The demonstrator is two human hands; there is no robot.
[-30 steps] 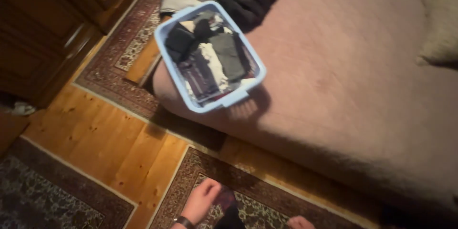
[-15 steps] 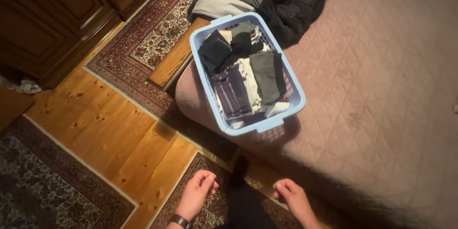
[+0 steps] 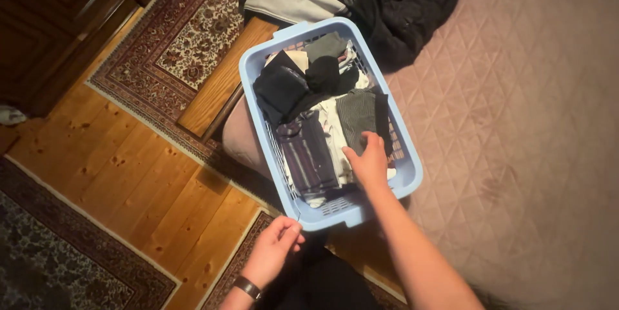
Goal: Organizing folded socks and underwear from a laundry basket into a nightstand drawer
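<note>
basket (image 3: pixel 258 116) walls ring the packed laundry (image 3: pixel 308 130); only its open top allows entry.

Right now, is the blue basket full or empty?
Full: folded clothes fill the blue laundry basket nearly to its rim; the right hand rests on them.

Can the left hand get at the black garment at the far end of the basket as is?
Probably yes. The left hand sits by the basket near corner, and the black garment lies uncovered on top; the right hand isn't across it.

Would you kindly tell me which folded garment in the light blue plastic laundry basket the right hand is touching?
The grey finely striped garment: the right hand rests on its near edge; the purple striped piece and black piece lie untouched further left.
</note>
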